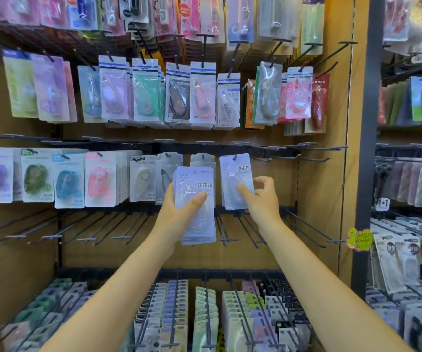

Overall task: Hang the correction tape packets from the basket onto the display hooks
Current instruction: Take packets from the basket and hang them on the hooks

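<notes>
This is a stationery shop. A brown display wall (pixel 319 189) carries rows of black hooks (pixel 314 148), filled with many packaged correction tapes (pixel 118 92) in blister cards. A second rack (pixel 408 250) with more hanging goods stands at the right.

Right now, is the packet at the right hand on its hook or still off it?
On. The pale blue packet hangs with its top hole over the hook; the right hand pinches its lower edge.

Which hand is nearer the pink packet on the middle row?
Left. The left hand, gripping a stack of pale blue packets, is just right of the pink packet. The right hand, pinching a hanging blue packet, is farther right.
</notes>
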Available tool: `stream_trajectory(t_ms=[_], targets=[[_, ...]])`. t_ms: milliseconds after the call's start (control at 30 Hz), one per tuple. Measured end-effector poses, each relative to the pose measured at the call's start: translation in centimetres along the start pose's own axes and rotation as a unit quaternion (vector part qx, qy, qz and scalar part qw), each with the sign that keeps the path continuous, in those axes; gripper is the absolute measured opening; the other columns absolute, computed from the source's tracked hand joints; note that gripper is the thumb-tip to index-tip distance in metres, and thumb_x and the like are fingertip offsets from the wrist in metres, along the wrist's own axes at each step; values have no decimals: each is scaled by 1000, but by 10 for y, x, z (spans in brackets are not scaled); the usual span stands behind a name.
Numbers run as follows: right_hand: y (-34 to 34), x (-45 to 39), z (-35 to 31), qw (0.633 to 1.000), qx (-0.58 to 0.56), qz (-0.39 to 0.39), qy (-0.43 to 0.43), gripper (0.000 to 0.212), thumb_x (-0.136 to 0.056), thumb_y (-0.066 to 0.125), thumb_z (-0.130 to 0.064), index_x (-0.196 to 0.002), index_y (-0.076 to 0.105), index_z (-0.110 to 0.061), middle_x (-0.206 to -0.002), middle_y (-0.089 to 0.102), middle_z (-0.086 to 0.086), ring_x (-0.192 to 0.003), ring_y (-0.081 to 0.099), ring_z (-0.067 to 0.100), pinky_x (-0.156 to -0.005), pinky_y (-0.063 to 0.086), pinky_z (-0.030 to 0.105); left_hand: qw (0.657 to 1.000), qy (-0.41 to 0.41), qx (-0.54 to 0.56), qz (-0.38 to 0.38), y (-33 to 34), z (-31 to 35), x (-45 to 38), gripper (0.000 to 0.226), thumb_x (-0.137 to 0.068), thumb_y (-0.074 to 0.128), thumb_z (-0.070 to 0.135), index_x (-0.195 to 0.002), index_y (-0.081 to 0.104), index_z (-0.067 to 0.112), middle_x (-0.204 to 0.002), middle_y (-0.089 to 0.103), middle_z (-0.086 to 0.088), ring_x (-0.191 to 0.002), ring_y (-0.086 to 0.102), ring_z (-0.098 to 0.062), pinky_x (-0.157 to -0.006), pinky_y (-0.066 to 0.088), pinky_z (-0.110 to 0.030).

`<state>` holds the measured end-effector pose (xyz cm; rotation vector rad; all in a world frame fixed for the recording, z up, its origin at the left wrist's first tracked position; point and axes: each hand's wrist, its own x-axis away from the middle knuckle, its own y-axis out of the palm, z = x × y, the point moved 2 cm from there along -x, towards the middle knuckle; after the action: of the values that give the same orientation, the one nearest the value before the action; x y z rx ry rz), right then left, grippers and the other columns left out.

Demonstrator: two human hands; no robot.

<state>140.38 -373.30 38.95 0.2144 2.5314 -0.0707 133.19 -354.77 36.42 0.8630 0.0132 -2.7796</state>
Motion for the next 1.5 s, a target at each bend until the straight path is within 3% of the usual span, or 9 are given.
stream_trajectory(t_ms=[100,167,233,300,433,600,767,1000,1500], targets=[[-4,11,0,996,68,40,-49,50,-92,71,-36,-129,42,-20,-118,49,0,-102,54,14,-68,41,14,1000,-5,12,1,1,1,2,68,-76,75,50,-137,47,36,-118,69,12,-95,72,1,-71,57,-19],[-6,23,-4,991,84,51,-95,36,-95,69,-35,-121,50,-19,-117,49,-2,-102,52,12,-71,40,14,1000,-5,21,-4,4,2,4,69,-74,75,50,-136,49,34,-118,70,11,-96,73,-2,-70,57,-19],[-6,35,-10,992,59,-9,-107,18,-99,62,-32,-102,62,-15,-100,62,-1,-89,59,11,-71,44,20,1000,-4,27,-3,9,2,4,64,-78,77,46,-135,51,31,-118,72,8,-97,74,-6,-71,58,-20],[-4,48,-17,991,-23,-122,-52,30,-101,57,-34,-86,67,-10,-76,67,2,-70,62,15,-62,48,25,999,-6,31,3,13,1,2,61,-82,80,44,-135,54,28,-120,73,5,-99,75,-11,-76,58,-25],[1,61,-21,974,-76,-215,12,37,-92,69,-44,-96,59,-9,-78,64,7,-65,58,19,-54,49,26,999,-17,34,-2,24,-1,1,66,-83,82,51,-137,54,24,-124,72,2,-102,74,-12,-77,59,-25],[-4,61,-18,975,-49,-218,8,32,-88,76,-38,-95,64,-10,-76,65,-5,-62,61,3,-56,48,18,1000,-16,-1,-24,33,6,5,54,-96,62,49,-141,38,32,-123,62,15,-105,67,-5,-67,54,-13],[-6,58,-13,969,-123,-210,47,29,-99,61,-36,-115,58,-12,-114,70,5,-96,72,19,-61,55,25,999,-25,-7,-33,27,6,3,43,-103,52,47,-142,35,37,-122,62,18,-98,69,-1,-63,55,-13],[-9,45,-12,966,-181,-170,69,30,-103,53,-38,-120,50,-13,-110,70,12,-66,68,24,-57,59,30,999,-34,7,6,11,1,2,44,-104,56,38,-144,44,27,-124,65,8,-101,68,-7,-61,55,-13],[-3,8,-4,993,-54,-95,37,19,-102,56,-40,-114,53,-25,-103,69,3,-61,70,20,-56,56,29,999,-11,11,39,1,-3,3,46,-98,67,35,-139,44,36,-120,66,13,-103,69,-7,-76,57,-21]])
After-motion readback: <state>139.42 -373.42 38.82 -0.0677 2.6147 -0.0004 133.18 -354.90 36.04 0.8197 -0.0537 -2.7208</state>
